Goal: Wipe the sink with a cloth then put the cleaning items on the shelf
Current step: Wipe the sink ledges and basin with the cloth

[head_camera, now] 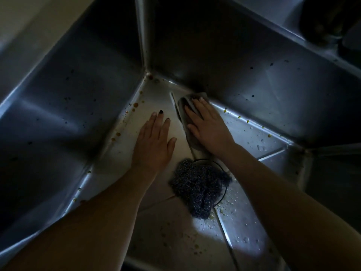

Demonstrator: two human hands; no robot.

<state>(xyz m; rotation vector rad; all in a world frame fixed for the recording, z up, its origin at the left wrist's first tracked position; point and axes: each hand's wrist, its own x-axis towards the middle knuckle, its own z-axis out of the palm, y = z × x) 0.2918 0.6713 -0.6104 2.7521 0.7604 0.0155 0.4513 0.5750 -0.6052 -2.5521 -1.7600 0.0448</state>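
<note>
While my right hand (207, 126) presses the cloth (184, 103), left hand (154, 141) flat on the sink (58, 106), I judge wiping midway; stains show, shelving undone.

head view, looking down into a deep steel sink (82, 106), dim light. right hand (207, 126) flat on a grey cloth (192, 141), fingers straight, pressing it onto the sink floor right at the far wall. left hand (154, 141) flat on the bare floor just beside the cloth, fingers spread, not touching it. dark steel wool scrubber (199, 186) sits over the drain ring (224, 184), near both wrists, between the forearms. brown spots along the left floor seam and walls, water drops and crumbs on the floor to the right and near the drain.
</note>
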